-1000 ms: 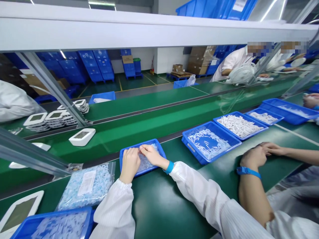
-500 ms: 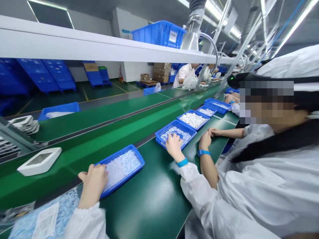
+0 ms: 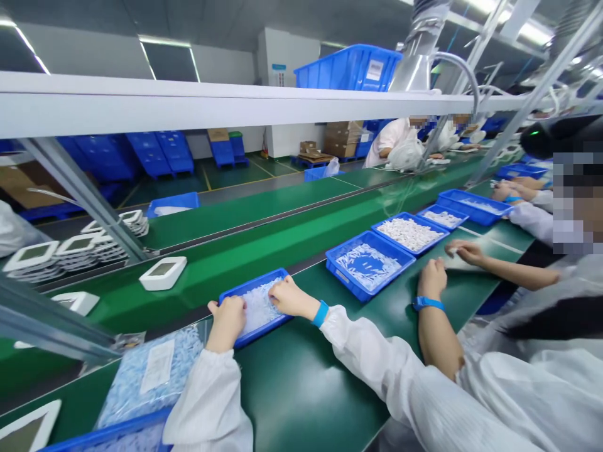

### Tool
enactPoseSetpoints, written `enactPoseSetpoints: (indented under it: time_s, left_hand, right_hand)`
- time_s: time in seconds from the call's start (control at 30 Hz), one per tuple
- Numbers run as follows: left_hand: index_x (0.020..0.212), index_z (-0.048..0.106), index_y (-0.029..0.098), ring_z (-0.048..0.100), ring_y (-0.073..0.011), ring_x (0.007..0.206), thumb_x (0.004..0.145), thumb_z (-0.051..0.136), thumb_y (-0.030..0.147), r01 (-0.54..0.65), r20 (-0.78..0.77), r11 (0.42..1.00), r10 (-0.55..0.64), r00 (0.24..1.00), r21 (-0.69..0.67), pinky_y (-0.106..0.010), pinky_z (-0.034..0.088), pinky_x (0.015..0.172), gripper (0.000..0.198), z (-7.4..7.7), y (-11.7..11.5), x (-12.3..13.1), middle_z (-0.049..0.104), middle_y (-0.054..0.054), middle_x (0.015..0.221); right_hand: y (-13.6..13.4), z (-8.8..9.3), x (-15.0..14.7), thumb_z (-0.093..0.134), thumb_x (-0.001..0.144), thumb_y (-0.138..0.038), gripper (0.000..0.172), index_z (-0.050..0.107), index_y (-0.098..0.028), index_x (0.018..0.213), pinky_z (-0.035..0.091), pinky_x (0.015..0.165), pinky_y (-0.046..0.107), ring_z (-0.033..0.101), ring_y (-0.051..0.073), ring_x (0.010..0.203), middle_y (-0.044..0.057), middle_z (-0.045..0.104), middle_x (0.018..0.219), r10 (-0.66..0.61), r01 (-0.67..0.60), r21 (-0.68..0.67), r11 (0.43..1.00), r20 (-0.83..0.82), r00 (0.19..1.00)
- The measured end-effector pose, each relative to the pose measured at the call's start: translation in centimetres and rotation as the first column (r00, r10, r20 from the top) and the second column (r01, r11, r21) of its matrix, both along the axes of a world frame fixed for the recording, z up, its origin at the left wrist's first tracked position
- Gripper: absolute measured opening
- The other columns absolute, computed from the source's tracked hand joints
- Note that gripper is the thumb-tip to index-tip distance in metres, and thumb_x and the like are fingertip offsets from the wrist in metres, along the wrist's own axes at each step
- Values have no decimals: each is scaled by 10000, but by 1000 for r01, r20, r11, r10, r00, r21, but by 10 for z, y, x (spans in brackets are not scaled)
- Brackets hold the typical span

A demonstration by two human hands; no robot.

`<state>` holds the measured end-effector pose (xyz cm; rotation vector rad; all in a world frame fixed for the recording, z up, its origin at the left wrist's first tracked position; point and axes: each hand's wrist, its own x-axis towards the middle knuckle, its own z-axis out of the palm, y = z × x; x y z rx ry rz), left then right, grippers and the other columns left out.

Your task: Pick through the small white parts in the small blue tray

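A small blue tray [image 3: 276, 277] of small white packets lies on the green table in front of me. My left hand [image 3: 228, 321] rests at the tray's left end, fingers curled over its edge and thumb outside. My right hand [image 3: 289, 298], with a blue wristband, lies in the tray on the white packets [image 3: 254, 306], its fingers bent down among them; what they hold is hidden. Both my sleeves are white.
A clear bag of packets [image 3: 153, 370] lies to the left. A larger blue tray [image 3: 339, 267] sits to the right, with more trays beyond. A co-worker's hands [image 3: 432, 278] rest on the table at the right. A white device [image 3: 162, 273] lies on the green belt.
My right hand has come back from the larger tray on the right into the small tray. My left hand stayed at the tray's left end. My view swung left.
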<state>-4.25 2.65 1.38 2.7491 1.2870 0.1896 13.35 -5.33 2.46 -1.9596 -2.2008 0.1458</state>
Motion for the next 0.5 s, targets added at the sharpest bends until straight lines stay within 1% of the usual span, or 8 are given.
enactPoseSetpoints:
  time_s: [0.07,0.13,0.23,0.3,0.4,0.5]
  left_hand:
    - [785,666,164,585,-283,927,710,419,35,5,-3,1000,-5,1000,-2,-562,282,873,288,2,-2,0,682,-120,899]
    - [736,658,148,575,-290,930,694,438,35,11,-1,999,-11,1000,33,-563,276,877,251,5,-4,1,679,-129,851]
    - [685,652,140,556,-299,944,677,452,36,0,26,994,-3,1000,107,-566,262,882,225,9,-6,1,676,-138,804]
    - [676,655,150,548,-297,948,680,458,50,-11,63,991,3,998,131,-562,258,877,221,12,-6,0,680,-132,809]
    - [660,661,174,541,-285,934,688,478,90,-26,118,992,12,993,122,-537,266,853,203,16,-6,-1,686,-113,821]
    - [637,663,188,541,-275,903,691,494,122,-36,149,993,19,989,110,-513,273,829,189,19,-5,-2,687,-99,795]
  right_hand:
    - [3,-3,1,477,808,-82,171,638,-110,759,288,853,345,560,189,849,87,652,829,8,-8,-18,1000,-7,1000]
    - [4,-5,2,466,826,-82,186,645,-111,785,290,859,338,560,191,878,93,647,842,2,-2,-5,1000,-18,1000]
    - [6,-8,3,468,857,-125,183,650,-107,849,301,863,336,556,210,937,114,641,891,-13,13,29,999,1,1000]
    - [8,-9,3,494,858,-164,172,655,-104,843,311,860,347,559,230,951,125,642,896,-4,4,19,1000,36,999]
    - [11,-7,2,508,842,-166,172,657,-97,791,324,846,359,574,247,925,138,650,874,19,-17,-28,999,87,996]
    - [13,-3,2,474,829,-112,183,650,-91,786,337,820,343,587,241,906,148,658,873,10,-8,-22,1000,96,995]
